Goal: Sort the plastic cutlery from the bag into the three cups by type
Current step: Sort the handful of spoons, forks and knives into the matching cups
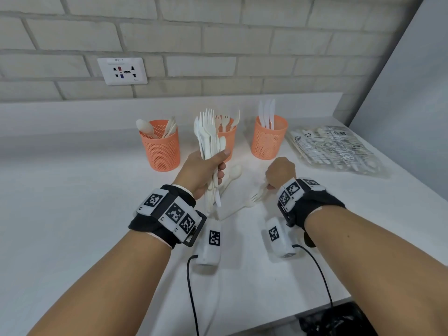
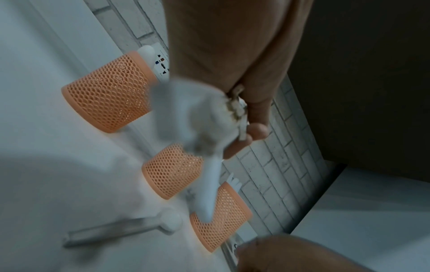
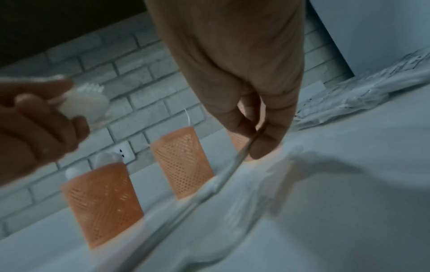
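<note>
Three orange mesh cups stand in a row at the back: the left cup (image 1: 160, 146) holds spoons, the middle cup (image 1: 229, 139) forks, the right cup (image 1: 268, 141) knives. My left hand (image 1: 213, 166) grips an upright bundle of white cutlery (image 1: 207, 134), mostly forks, in front of the middle cup. In the left wrist view the bundle (image 2: 197, 114) is blurred against the palm. My right hand (image 1: 274, 183) is low on the table and pinches the handle of a single fork (image 1: 255, 197); the right wrist view shows the thin handle (image 3: 242, 154) between thumb and fingers.
The clear cutlery bag (image 1: 334, 149) lies at the back right, near a grey side wall. Loose spoons (image 1: 234, 172) and a flat white wrapper (image 1: 230, 212) lie between my hands. A wall socket (image 1: 122, 71) sits on the brick wall behind.
</note>
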A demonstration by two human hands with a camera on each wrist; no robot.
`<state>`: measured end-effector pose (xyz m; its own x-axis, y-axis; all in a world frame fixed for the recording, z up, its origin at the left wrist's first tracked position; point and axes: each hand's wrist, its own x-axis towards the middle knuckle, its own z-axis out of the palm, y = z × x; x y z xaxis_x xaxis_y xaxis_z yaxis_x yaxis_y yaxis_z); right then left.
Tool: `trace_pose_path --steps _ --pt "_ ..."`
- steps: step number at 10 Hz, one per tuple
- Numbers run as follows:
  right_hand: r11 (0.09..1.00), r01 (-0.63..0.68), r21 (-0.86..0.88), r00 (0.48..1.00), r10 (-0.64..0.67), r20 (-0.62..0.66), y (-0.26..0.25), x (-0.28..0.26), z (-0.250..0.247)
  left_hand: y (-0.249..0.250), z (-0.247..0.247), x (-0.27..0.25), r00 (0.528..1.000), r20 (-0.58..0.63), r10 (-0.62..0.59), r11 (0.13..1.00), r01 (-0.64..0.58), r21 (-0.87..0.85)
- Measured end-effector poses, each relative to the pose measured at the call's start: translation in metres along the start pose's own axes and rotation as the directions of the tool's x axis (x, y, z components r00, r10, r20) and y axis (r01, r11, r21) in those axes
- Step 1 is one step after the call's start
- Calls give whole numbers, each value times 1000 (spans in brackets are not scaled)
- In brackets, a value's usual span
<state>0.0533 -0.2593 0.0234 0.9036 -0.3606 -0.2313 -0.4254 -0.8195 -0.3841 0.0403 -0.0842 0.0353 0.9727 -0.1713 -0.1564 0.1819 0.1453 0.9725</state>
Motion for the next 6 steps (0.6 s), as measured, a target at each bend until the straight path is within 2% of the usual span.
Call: trace_pose_path --steps 1,2,3,4,6 --pt "974 137 180 988 -148 47 -4 -14 4 -1 -3 1 1000 -15 -10 1000 10 1" --pt "982 173 73 962 -184 202 -10 -27 24 1 -6 3 999 -33 -13 1000 13 -18" --pt "980 162 -112 961 -131 245 -19 -37 41 4 -3 2 1000 -25 -10 1000 9 -25" --pt "965 137 -221 970 -85 229 -20 -33 48 4 -1 1 1000 -15 0 1000 0 -7" --pt "989 130 76 991 -133 30 -23 -9 34 4 -6 -2 998 -62 -24 1000 25 14"
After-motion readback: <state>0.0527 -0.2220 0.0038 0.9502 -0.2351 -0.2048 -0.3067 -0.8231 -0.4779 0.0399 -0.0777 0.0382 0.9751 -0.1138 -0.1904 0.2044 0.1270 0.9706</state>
